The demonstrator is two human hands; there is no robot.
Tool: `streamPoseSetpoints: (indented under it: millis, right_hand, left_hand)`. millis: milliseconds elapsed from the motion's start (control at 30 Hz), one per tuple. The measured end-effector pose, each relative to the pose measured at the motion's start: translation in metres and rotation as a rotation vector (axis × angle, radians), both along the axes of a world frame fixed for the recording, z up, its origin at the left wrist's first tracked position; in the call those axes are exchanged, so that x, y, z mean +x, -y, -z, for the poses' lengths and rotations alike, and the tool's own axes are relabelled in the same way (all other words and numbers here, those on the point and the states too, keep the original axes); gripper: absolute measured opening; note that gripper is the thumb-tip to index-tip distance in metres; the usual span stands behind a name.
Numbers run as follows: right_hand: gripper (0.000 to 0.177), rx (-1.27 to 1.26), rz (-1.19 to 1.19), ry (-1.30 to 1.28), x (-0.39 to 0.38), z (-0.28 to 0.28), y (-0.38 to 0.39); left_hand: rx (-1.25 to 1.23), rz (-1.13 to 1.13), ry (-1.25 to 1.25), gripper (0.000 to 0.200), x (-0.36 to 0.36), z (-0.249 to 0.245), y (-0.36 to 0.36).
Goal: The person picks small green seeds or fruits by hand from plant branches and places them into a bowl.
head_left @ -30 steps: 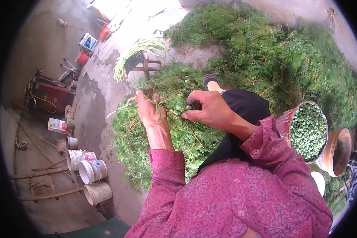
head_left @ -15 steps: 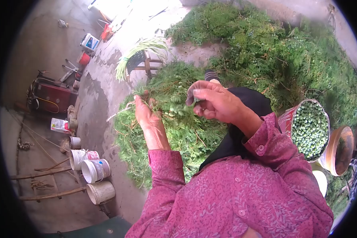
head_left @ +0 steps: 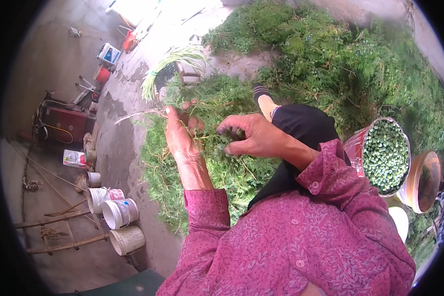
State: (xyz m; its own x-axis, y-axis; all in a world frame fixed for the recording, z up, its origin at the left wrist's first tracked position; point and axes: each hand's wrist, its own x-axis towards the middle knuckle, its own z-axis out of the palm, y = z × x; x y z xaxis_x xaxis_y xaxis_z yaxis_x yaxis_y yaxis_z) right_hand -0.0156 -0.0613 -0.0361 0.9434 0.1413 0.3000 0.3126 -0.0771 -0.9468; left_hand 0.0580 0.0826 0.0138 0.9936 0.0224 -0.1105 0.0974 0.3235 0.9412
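Note:
My left hand (head_left: 181, 138) is closed around a feathery evergreen branch, whose bare pale stem (head_left: 139, 112) sticks out to the left past the thumb. Close beside it, my right hand (head_left: 261, 135) has its thumb and fingers curled on small green cones (head_left: 239, 134) among the branch's foliage. Dark stains mark those fingertips. Beneath both hands lies a heap of cut evergreen branches (head_left: 172, 172). At my right stands a red-and-white bucket (head_left: 355, 154) filled nearly to the rim with picked green cones (head_left: 386, 155).
A bigger pile of evergreen branches (head_left: 325, 64) spreads ahead and right. Beside the full bucket is a tan bucket (head_left: 413, 190). A bundle of long green stems (head_left: 153, 79) rests on a small stool. White buckets (head_left: 112, 214) and a wooden ladder (head_left: 66, 245) lie left.
My right hand has moved left and slightly down into the foliage, its fingers closing on the cones. The branch stem now reaches farther left and higher.

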Motion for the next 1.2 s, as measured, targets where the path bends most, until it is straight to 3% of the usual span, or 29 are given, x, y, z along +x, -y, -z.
streamPoseSetpoints:
  millis: [133, 267, 333, 467, 567, 600, 667, 833, 867, 933, 1000, 1100, 1133, 1200]
  right_hand:
    - [0.034, -0.017, -0.076, -0.124, -0.003, -0.006, 0.002]
    - [0.029, 0.07, -0.099, -0.104, -0.002, 0.002, 0.004]
    - [0.025, -0.086, -0.141, -0.056, -0.002, -0.002, 0.009]
    - [0.024, -0.041, -0.24, -0.055, 0.002, 0.002, 0.01]
    - [0.018, 0.329, -0.344, -0.534, -0.004, -0.011, 0.012]
    - [0.018, 0.33, -0.344, -0.535, -0.004, -0.009, 0.009]
    - [0.015, 0.565, -0.388, -0.661, -0.004, -0.003, 0.004]
    - [0.012, 0.621, -0.436, -0.704, -0.004, 0.006, 0.007]
    - [0.011, 0.602, -0.48, -0.701, -0.004, 0.008, 0.009]
    - [0.011, 0.642, -0.458, -0.686, -0.007, 0.005, 0.022]
    - [0.011, 0.684, -0.44, -0.671, -0.007, 0.0, 0.026]
    - [0.011, 0.866, -0.237, -0.664, -0.006, -0.003, 0.025]
    - [0.011, 0.866, -0.238, -0.663, -0.005, 0.0, 0.023]
    - [0.017, 0.601, -0.084, -0.565, -0.001, 0.009, 0.018]
  left_hand:
    - [0.025, 0.022, 0.001, 0.031, 0.001, 0.006, -0.001]
    - [0.022, 0.017, 0.022, 0.033, -0.001, 0.005, 0.002]
    - [0.043, 0.015, 0.033, 0.034, 0.002, 0.009, -0.002]
    - [0.143, 0.032, 0.054, 0.038, 0.004, 0.015, 0.0]
    - [0.202, 0.012, 0.055, 0.039, 0.005, 0.017, 0.001]
    - [0.221, 0.009, 0.064, 0.039, 0.005, 0.017, 0.001]
    - [0.214, -0.026, 0.066, 0.039, 0.005, 0.014, 0.002]
    - [0.17, -0.04, 0.118, 0.037, 0.013, 0.021, -0.013]
    - [0.179, -0.13, 0.088, 0.036, 0.015, 0.019, -0.015]
    - [0.187, -0.221, 0.059, 0.035, 0.02, 0.016, -0.024]
    - [0.03, -0.324, -0.041, 0.034, 0.023, 0.015, -0.037]
    - [0.111, -0.32, -0.059, 0.035, 0.016, 0.015, -0.041]
    - [0.117, -0.323, -0.088, 0.036, 0.016, 0.016, -0.041]
    - [0.161, -0.287, -0.107, 0.036, 0.009, 0.014, -0.037]
